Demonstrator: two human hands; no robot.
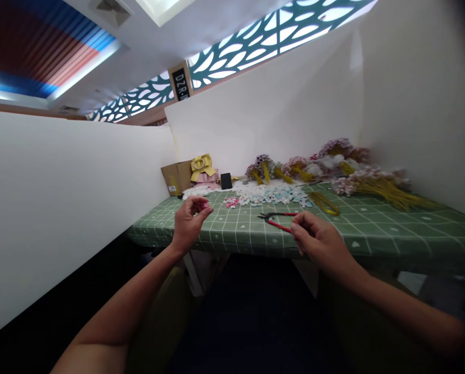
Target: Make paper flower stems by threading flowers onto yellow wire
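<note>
Two hands reach out in front of me, near the middle of the frame. My left hand [189,221] is lifted a little above the near edge of the table [392,228]. Its thumb and fingers are pinched together on something tiny and pink [206,206]. I cannot tell what the tiny thing is.

My right hand [318,241] sits just right of the middle. Its fingers are closed around the red handles of a pair of pliers [276,219]. The dark tips of the pliers point to the left and lie low over the green checked cloth.

Past the pliers, toward the middle of the frame, lies a heap of small paper flowers [269,195] in white, blue and pink. Just right of the pliers is a loop of yellow wire [325,202]. Bunches of flowers with yellow stems [376,184] lie along the far right of the table. At the far left end stand a brown box [177,177], a yellow bow [202,165] and a black phone [226,181]. White walls stand on both sides.
</note>
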